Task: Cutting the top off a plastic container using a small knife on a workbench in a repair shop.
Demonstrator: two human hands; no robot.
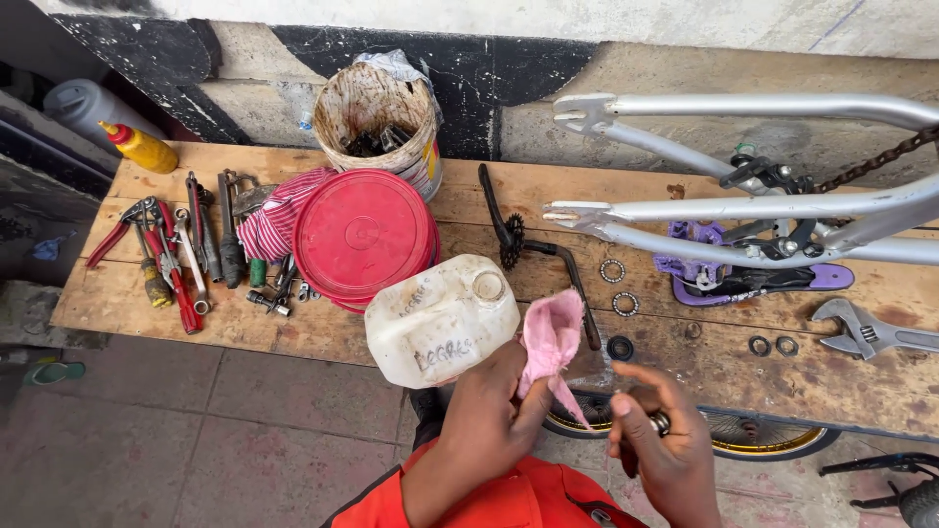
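A pink cloth (551, 337) is pinched in the grip of the left hand (486, 416), low in the view at about six o'clock; it is crumpled, soft and pale pink, with a tail hanging down. One small dark metal ring (661, 422) is clamped between the fingertips of the right hand (665, 445), just at three o'clock of the cloth. One dirty white plastic jug (440, 320) lies on its side on the wooden table (127, 303), at eleven o'clock of the left hand. Behind it, one stack of red lids (362, 235) and one stained bucket (377, 117) are seen. Two bearing rings (612, 271) and one black crank arm (528, 244) lie at one o'clock of the cloth, and one adjustable wrench (871, 332) lies at three o'clock. One silver bicycle frame (763, 205) is seen above it.
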